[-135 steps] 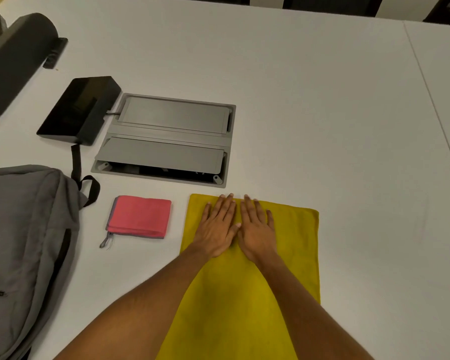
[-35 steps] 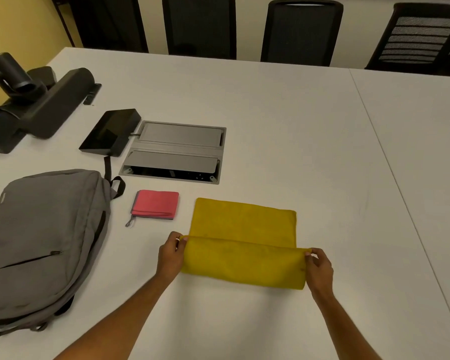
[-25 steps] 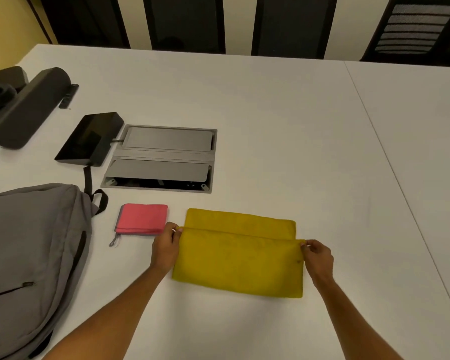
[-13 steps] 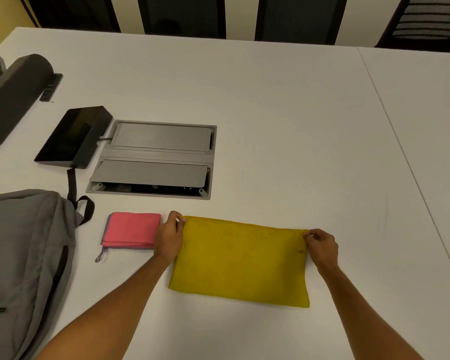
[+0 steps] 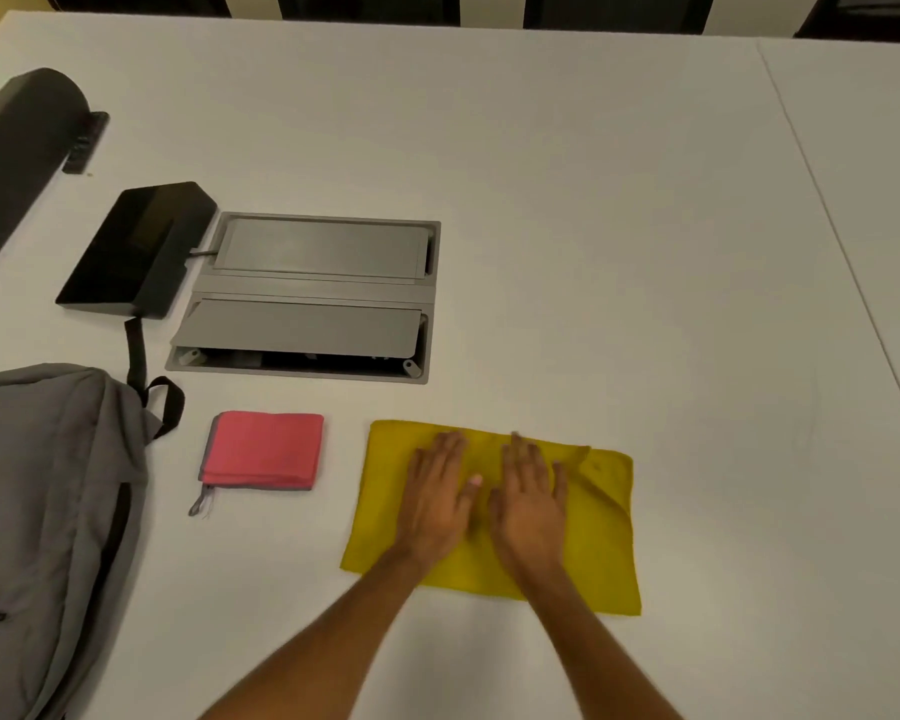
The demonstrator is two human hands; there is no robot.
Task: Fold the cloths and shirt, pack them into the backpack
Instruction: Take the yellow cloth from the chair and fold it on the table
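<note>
Hands flat, left hand (image 5: 437,496) and right hand (image 5: 531,496) side by side, fingers straight, pressing the yellow cloth (image 5: 494,517); fold 2 probably next, crosswise.

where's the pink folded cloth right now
In the head view, the pink folded cloth lies left of centre on the table, between the grey backpack and the yellow cloth.

No readable text, labels, brand marks or nos. anywhere. Black device (image 5: 136,246), just left of the grey table hatch (image 5: 307,296): screen dark, nothing legible.
</note>
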